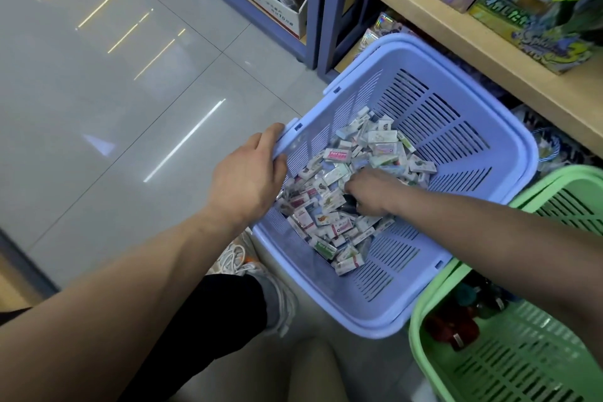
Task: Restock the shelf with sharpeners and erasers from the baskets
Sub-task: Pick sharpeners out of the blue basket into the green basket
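A lilac slotted basket (456, 127) stands tilted on the floor and holds several small wrapped erasers (336, 157). My left hand (248, 173) grips the basket's left rim, fingers curled over the edge. My right hand (372, 194) is down among the erasers with its fingers curled into the pile; what it holds is hidden. A green basket (509, 365) at the lower right holds dark red and teal sharpeners (456, 330), partly hidden by my right forearm.
A wooden shelf (456, 39) with boxed goods runs along the upper right, just above the lilac basket. A blue-framed rack (313, 10) with a cardboard box stands behind. Grey floor tiles (114, 91) spread left. My shoe (277, 287) and dark trouser leg sit beside the basket.
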